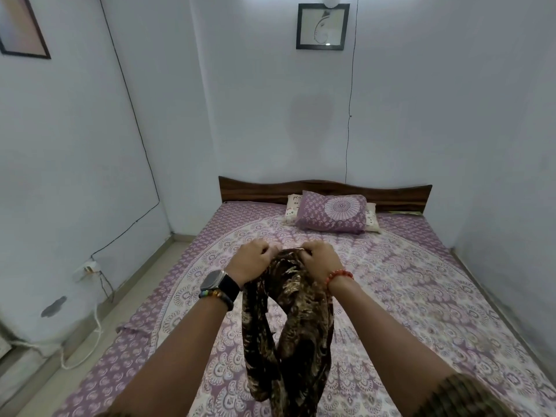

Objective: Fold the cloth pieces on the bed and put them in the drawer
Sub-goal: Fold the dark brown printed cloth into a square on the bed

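I am holding the brown patterned cloth (pixel 288 326) bunched at its top edge, left hand (pixel 251 260) and right hand (pixel 319 260) both clenched on it side by side, its long axis hanging straight down toward the near edge of the bed (pixel 421 281).

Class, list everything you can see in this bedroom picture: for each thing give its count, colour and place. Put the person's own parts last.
Cloth: one, dark brown with gold print, hanging from both hands above the bed.
Bed: one, purple and white patterned sheet, centre.
Headboard: one, dark wood, against the far wall.
Pillows: one purple on top, cream ones beneath, by the headboard.
Framed pictures: two, black frames, far wall and left wall.
Cable: black, down the far wall.
Left hand: watch and beaded bracelet, gripping cloth.
Right hand: red bracelet, gripping cloth.
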